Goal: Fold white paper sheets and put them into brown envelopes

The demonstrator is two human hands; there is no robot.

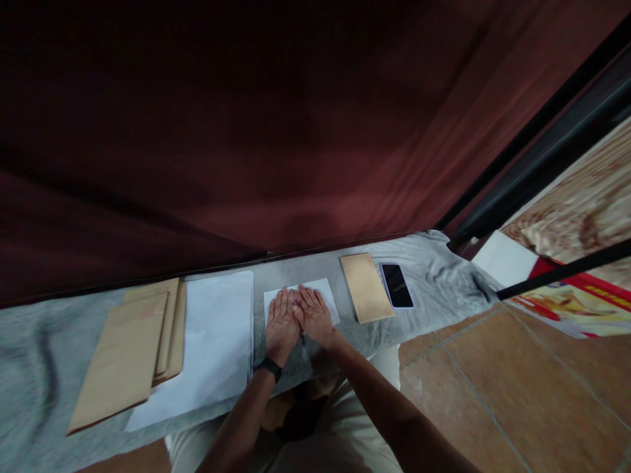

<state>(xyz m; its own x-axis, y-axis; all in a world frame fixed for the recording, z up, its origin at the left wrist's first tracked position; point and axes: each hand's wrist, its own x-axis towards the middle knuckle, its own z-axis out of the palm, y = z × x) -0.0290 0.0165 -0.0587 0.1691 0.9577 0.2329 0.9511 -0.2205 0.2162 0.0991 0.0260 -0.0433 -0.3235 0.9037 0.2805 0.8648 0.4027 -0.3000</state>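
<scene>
A folded-looking sheet of white paper [325, 289] lies on the grey cloth in front of me. Both hands press flat on it, side by side with thumbs close together. My left hand [282, 323], with a dark band on its wrist, has its fingers stretched out over the paper's left half. Over the right half, my right hand [315, 318] lies palm down, fingers extended. Much of the paper is hidden under the hands. To the right of it rests a small brown envelope [367, 288], apart from my hands.
Large white sheets [217, 335] lie left of my hands, partly under several brown envelopes [123, 355]. A smartphone [397, 286] sits right of the small envelope. The grey cloth [434, 282] covers a narrow bench against a dark red curtain [296, 164]. A colourful printed box [576, 299] stands at far right.
</scene>
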